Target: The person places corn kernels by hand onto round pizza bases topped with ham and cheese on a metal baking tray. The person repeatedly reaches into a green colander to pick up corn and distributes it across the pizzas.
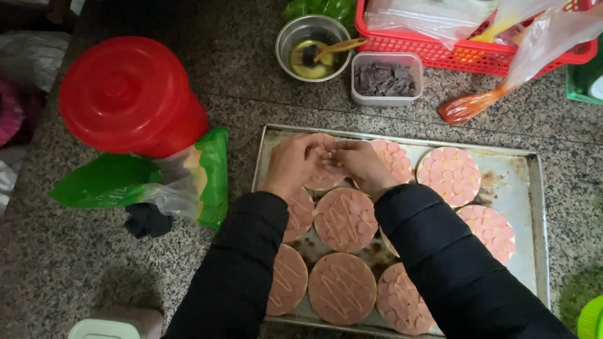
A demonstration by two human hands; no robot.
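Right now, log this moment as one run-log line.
left hand: on top-left round | right hand: same round, placing sausage slices | baking tray: several rounds

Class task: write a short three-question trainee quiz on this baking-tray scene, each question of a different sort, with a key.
1. True or false: both hands, left hand and right hand, meet over one round base at the tray's far edge.
2. What lies in the clear tub? A) dark pieces B) green leaves C) eggs
3. Fill in: the lidded bucket is ____.

Key: 1 true; 2 A; 3 red.
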